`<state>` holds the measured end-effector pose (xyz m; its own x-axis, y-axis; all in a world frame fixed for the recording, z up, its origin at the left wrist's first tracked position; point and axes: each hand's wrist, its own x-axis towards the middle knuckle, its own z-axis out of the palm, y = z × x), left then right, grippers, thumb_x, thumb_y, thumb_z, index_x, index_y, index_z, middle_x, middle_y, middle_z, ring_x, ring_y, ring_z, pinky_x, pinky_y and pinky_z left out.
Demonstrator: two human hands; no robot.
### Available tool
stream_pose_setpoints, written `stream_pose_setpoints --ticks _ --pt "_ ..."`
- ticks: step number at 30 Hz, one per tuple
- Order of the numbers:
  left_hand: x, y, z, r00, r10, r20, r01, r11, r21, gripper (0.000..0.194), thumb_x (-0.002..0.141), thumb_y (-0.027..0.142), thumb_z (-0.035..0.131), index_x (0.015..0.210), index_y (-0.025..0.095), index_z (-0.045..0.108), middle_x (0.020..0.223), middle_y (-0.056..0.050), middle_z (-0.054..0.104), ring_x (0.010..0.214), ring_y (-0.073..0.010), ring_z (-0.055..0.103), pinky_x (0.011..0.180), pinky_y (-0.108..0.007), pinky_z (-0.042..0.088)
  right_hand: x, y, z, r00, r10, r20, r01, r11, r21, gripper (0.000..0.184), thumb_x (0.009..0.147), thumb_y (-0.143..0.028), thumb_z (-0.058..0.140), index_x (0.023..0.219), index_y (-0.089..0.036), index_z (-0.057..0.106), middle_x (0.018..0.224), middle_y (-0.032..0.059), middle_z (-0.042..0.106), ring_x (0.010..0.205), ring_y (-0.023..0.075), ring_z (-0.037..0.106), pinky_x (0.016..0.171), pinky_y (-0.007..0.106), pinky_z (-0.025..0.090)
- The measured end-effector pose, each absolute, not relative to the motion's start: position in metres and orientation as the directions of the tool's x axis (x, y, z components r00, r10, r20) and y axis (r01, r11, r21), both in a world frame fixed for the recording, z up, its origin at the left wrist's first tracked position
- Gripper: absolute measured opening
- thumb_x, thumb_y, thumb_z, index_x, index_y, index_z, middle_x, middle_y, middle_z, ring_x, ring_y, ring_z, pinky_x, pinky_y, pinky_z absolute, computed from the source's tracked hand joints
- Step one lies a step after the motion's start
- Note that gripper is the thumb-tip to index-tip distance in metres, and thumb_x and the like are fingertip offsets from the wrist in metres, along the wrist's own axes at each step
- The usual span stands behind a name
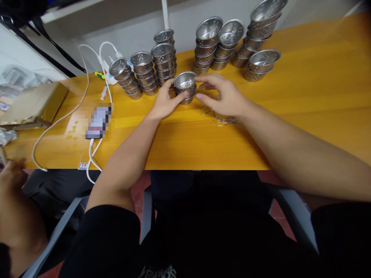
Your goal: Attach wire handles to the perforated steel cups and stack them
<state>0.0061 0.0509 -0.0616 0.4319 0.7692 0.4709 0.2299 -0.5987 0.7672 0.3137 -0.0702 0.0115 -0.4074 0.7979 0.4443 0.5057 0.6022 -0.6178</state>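
A short stack of perforated metal cups (185, 88) stands on the wooden table in front of me. My left hand (166, 102) is closed around the stack's left side, its thumb across the front. To the right, my right hand (223, 94) has thumb and fingers apart, with nothing visible between them. Its fingertips are close to the cups' right side; whether they touch I cannot tell. Several thin bent metal wires (224, 120) lie under and beside my right hand, partly hidden by it.
Taller cup stacks stand behind, left (143, 73) and right (205, 50), with a shorter stack (262, 63) farther right. A phone (98, 122), white cables (62, 116), small yellow rings (72, 132) and a cardboard box (34, 106) lie left. A neighbouring person's hand (11, 173) shows at far left.
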Motion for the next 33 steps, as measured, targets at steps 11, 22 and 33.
stream_pose_setpoints --ticks 11,22,33 --pt "0.007 0.052 -0.063 0.475 0.779 0.409 0.201 -0.549 0.811 0.116 0.094 0.110 0.091 0.172 0.027 0.067 0.172 -0.022 0.081 0.159 -0.0419 0.086 0.147 -0.074 0.065 0.311 -0.064 0.004 -0.389 0.805 0.449 0.440 0.590 -0.677 0.092 0.118 -0.098 0.074 0.186 -0.036 0.078 0.182 0.0145 0.080 0.162 0.0556 0.080 0.145 0.078 0.065" --pt "0.001 0.053 -0.062 0.496 0.761 0.418 0.251 -0.586 0.770 0.128 0.094 0.109 0.092 0.187 0.029 0.055 0.185 -0.024 0.072 0.173 -0.0438 0.077 0.156 -0.073 0.056 0.336 -0.045 0.001 -0.314 0.722 0.616 0.472 0.682 -0.559 0.079 0.120 -0.096 0.076 0.174 -0.038 0.079 0.169 0.0147 0.083 0.142 0.0466 0.080 0.137 0.081 0.064" --pt "-0.008 0.063 -0.069 0.449 0.781 0.435 0.368 -0.605 0.706 0.148 0.081 0.110 0.102 0.192 0.027 0.048 0.197 -0.029 0.061 0.183 -0.0515 0.066 0.157 -0.079 0.054 0.417 -0.022 0.035 0.415 0.773 0.481 0.847 -0.135 -0.514 0.089 0.094 0.007 0.095 0.172 -0.015 0.062 0.193 0.0311 0.048 0.187 0.0436 0.050 0.154 0.062 0.038"
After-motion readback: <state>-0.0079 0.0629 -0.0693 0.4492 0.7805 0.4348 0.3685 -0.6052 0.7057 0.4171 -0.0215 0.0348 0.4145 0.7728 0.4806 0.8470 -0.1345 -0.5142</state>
